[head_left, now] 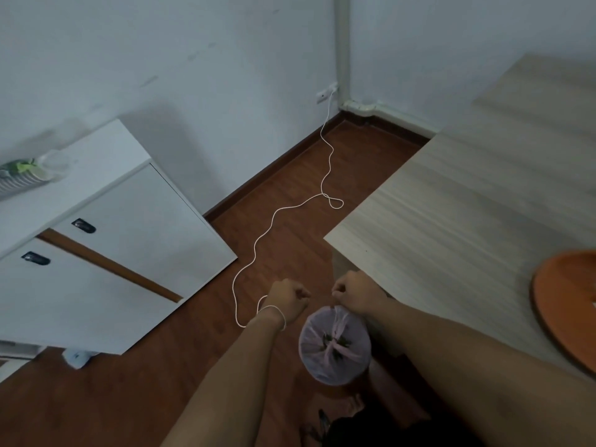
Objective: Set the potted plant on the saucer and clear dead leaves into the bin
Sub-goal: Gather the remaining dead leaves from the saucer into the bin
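A small round bin (334,346) with a pale pink liner stands on the floor by the table corner, with dark green leaves lying in its middle. My left hand (288,301) is closed in a fist just up and left of the bin, apart from it. My right hand (357,296) is also closed and overlaps the liner's far rim; I cannot tell whether it touches the liner. An orange saucer (562,309) lies on the table at the right edge, partly cut off. No potted plant is in view.
A light wooden table (467,195) fills the right side. A white cabinet (106,253) stands at the left with a plastic bottle (35,171) lying on top. A white cable (274,221) snakes over the brown floor from a wall socket.
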Available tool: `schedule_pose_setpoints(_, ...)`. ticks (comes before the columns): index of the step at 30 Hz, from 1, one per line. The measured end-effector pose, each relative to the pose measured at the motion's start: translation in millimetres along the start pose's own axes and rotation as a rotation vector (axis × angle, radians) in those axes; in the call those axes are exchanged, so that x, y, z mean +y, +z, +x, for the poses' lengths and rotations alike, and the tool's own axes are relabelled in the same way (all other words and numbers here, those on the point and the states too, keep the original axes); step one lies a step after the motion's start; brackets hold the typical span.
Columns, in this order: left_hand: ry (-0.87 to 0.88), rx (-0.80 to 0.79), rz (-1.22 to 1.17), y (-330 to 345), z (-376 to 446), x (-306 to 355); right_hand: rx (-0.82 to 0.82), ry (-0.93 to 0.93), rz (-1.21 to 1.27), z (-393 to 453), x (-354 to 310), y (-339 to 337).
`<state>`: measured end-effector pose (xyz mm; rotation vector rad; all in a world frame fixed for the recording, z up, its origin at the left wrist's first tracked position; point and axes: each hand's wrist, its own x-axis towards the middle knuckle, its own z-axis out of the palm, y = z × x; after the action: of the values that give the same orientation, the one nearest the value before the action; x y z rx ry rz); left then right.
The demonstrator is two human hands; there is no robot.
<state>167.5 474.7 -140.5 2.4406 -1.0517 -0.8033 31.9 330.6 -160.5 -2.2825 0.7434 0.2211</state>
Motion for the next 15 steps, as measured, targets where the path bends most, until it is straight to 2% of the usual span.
schedule_pose_setpoints(15,0.096,-0.052,0.059,8,16,33,0.097,0.077,0.079,-16,31,-21)
